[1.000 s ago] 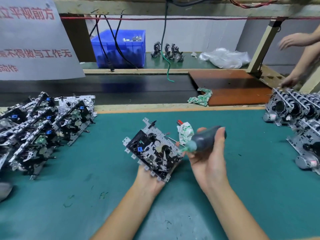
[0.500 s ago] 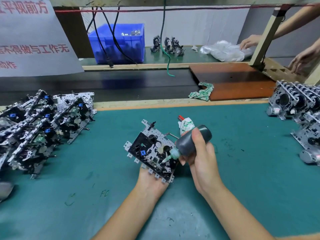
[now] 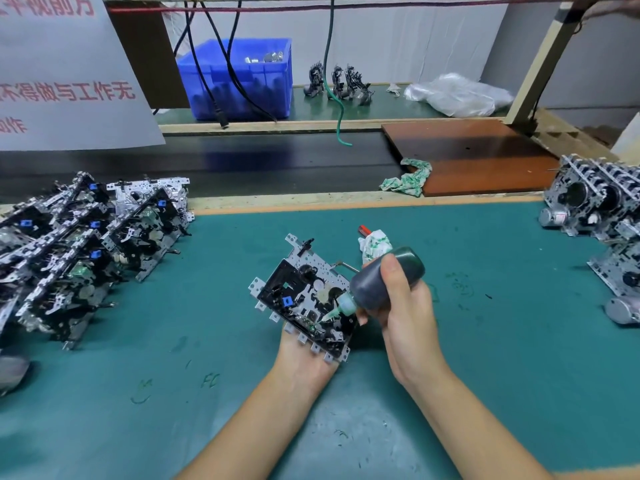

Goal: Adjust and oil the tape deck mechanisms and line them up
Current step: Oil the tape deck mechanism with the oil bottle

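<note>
I am oiling — my left hand (image 3: 304, 358) is cradling the black-and-silver metal tape deck mechanism (image 3: 304, 299) from beneath, above the teal surface (image 3: 207, 393), its fingers hidden. My right hand (image 3: 403, 313) is grasping the dark squeeze bottle (image 3: 384, 280), nozzle touching the mechanism's lower gears. Next — probably lining it up with the oiled row of mechanisms (image 3: 79, 244) far left.

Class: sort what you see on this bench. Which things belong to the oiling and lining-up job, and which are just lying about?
Part of the job:
- tape deck mechanism, held by the left hand
- oil bottle, gripped by the right hand
- lined-up mechanisms
- mechanisms at right

Lying about:
- blue bin
- patterned rag
- plastic bag
- brown board
</note>
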A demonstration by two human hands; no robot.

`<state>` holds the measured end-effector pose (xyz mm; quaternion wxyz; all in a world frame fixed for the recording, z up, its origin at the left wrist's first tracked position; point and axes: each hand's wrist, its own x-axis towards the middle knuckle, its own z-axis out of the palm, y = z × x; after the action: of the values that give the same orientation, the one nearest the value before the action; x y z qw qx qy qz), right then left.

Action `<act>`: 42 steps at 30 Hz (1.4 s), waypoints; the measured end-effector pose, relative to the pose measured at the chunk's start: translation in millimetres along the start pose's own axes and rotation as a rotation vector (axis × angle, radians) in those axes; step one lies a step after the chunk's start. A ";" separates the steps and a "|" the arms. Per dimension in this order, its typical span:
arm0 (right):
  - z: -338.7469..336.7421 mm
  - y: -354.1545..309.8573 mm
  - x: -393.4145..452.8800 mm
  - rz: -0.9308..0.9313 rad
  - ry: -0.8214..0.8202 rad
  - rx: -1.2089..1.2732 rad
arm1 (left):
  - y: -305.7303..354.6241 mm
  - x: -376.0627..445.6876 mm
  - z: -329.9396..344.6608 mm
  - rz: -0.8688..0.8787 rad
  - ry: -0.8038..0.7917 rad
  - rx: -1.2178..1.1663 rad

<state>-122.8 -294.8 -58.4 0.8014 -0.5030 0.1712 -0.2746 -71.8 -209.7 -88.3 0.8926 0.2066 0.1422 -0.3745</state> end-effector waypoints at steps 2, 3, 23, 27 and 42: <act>-0.1 0.3 0.2 0.001 0.006 0.004 | -0.7 -3.6 2.3 -0.043 -0.244 -0.035; 0.2 0.2 0.1 0.005 0.011 0.006 | -1.2 -7.3 5.8 -0.029 -0.297 -0.024; -24.1 -18.5 13.1 -0.072 0.022 0.264 | 17.4 -3.1 9.3 0.088 -0.238 0.096; -47.3 -26.3 24.6 -0.196 0.143 -0.154 | 28.1 -4.0 14.0 0.761 0.117 1.002; -88.9 -16.6 48.3 -0.177 0.359 -0.849 | 48.9 -4.9 -8.8 0.612 -0.066 1.696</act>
<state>-138.0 -393.4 -82.1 0.4561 -0.7436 0.3604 -0.3304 -40.4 -171.5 -81.1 0.5047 0.8135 -0.2688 -0.1056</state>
